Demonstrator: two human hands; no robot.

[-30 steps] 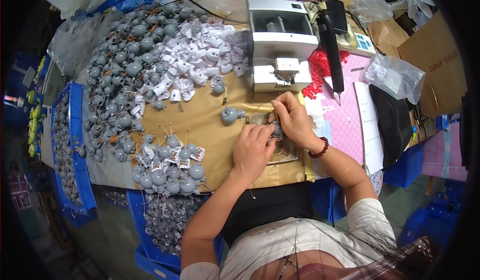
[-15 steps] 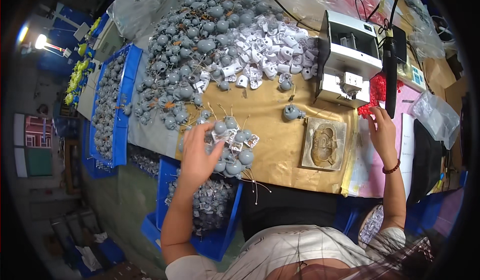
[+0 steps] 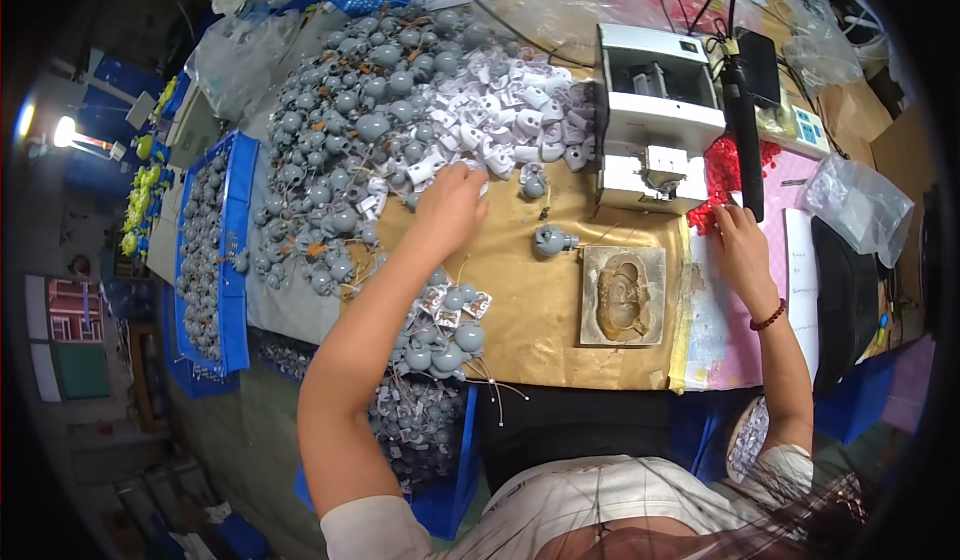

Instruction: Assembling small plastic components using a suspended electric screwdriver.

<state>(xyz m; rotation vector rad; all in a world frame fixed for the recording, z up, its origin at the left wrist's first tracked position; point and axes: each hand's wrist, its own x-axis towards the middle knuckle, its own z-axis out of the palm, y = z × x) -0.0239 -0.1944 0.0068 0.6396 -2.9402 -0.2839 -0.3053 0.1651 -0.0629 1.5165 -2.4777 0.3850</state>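
My left hand [image 3: 452, 208] is at the near edge of a heap of white plastic parts [image 3: 515, 110]. Its fingers are curled around a white part that shows partly by the fingertips. My right hand [image 3: 742, 245] has its fingertips drawn together at the small red pieces [image 3: 716, 185]; what they hold, if anything, is hidden. Between the hands, a grey round part with a stem [image 3: 552, 242] lies on the brown sheet, just above a square metal mould with a hollow [image 3: 622, 298]. Below my left forearm sits a cluster of grey ball-shaped parts [image 3: 432, 352] with wires and printed white pieces.
A white and black machine [image 3: 660, 120] stands behind the mould, with a dark upright bar [image 3: 738, 130] beside it. Grey parts are heaped [image 3: 340, 110] at the back left. Blue trays of parts [image 3: 235, 260] stand at left; clear bags [image 3: 858, 205] lie at right.
My left hand has moved from the grey cluster up and away to the white heap. My right hand stays at the red pieces. The view has shifted slightly.
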